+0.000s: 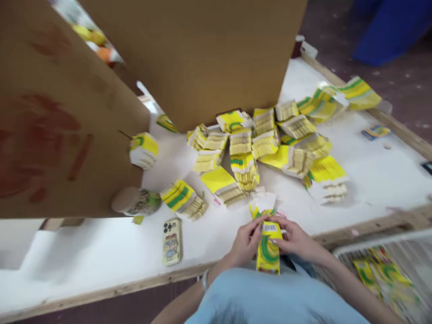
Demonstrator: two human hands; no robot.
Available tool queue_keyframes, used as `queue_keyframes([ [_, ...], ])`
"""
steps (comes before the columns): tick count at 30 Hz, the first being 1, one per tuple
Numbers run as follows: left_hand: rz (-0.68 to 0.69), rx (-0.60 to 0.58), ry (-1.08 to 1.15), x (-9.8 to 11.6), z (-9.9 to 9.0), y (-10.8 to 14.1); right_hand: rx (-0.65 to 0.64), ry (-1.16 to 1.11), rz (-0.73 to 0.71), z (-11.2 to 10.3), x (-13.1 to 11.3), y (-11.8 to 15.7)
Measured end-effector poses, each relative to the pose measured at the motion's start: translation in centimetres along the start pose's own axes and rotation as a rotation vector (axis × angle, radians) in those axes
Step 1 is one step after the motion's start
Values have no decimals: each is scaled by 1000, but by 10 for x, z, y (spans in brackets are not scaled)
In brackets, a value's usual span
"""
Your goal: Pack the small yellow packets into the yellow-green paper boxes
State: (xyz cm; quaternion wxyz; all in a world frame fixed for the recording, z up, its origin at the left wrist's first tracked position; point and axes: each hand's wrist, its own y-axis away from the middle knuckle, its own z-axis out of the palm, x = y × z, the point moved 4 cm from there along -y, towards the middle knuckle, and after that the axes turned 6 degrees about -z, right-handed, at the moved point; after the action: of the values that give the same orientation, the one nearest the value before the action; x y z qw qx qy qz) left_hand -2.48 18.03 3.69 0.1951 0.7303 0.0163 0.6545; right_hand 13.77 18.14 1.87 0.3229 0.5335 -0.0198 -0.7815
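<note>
Close to my body, at the table's front edge, a small yellow and green carton (269,252) is held between both hands. My left hand (248,240) grips its upper left side with bent fingers. On the other side, my right hand (292,238) closes around the carton, its thumb lying on the printed front. A barcode shows near the carton's upper end. Just beyond my fingertips lies another yellow piece with white flaps (263,204). Several bundles of flattened yellow cartons (245,168) spread over the white table past my hands.
A phone in a cartoon case (172,243) and a patterned cup-like container (137,201) are on the left. Tall cardboard panels (202,54) stand at the back. A white basket (340,252) with yellow cartons sits low right. The white table (111,256) has a wooden edge.
</note>
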Motion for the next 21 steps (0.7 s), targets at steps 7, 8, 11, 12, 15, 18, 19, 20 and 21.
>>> queue_keyframes([
  [7,30,27,10,-1,1,-1,-36,135,-21,-10,14,-16],
  [8,33,36,8,-2,1,0,-33,135,-35,-11,13,-16],
  [11,55,54,-14,-5,0,4,-8,101,-7,-13,10,-8],
  [12,64,51,-31,-6,1,5,-6,83,26,-13,10,-4],
  [15,96,31,-95,-5,3,9,-4,50,107,-10,12,3],
  [18,115,34,-153,-3,1,5,31,68,90,-6,16,-4],
  [19,90,52,-207,-4,-2,1,60,79,69,-8,17,-7],
  [20,38,82,-293,-5,-7,-4,95,88,54,-12,18,-9],
  [21,-38,122,-406,-8,-12,-10,131,97,48,-18,18,-9],
])
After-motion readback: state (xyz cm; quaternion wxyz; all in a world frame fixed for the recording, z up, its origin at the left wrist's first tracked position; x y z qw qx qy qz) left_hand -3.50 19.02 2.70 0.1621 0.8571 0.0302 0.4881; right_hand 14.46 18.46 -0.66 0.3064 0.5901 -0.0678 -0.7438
